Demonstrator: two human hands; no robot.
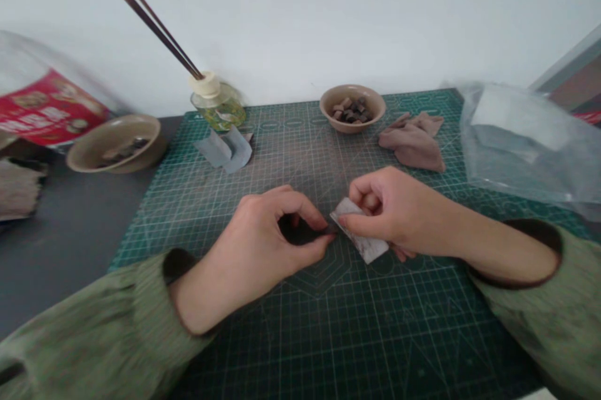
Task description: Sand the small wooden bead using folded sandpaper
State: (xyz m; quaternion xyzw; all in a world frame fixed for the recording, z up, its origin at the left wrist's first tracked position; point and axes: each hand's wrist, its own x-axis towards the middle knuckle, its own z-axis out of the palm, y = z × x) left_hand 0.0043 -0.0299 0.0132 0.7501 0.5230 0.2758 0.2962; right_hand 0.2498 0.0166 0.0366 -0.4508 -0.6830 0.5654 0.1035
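My left hand (263,243) is closed in a pinch, thumb and forefinger meeting around a small dark piece (331,231) that is mostly hidden by the fingertips. Just to its right, my right hand (389,212) grips a folded, whitish-grey piece of sandpaper (370,248), worn and stained along its edge. The sandpaper's left edge is beside the left fingertips; whether it touches the dark piece I cannot tell. Both hands are above the middle of the green cutting mat (300,337).
A bowl of small brown blocks (352,92) stands at the back, with a crumpled brownish cloth (416,146) beside it. Grey folded sheets (228,149) lie before a reed diffuser (218,102). Another bowl (141,153) and a red-labelled bag (51,106) are left; a clear plastic bag (530,149) lies right.
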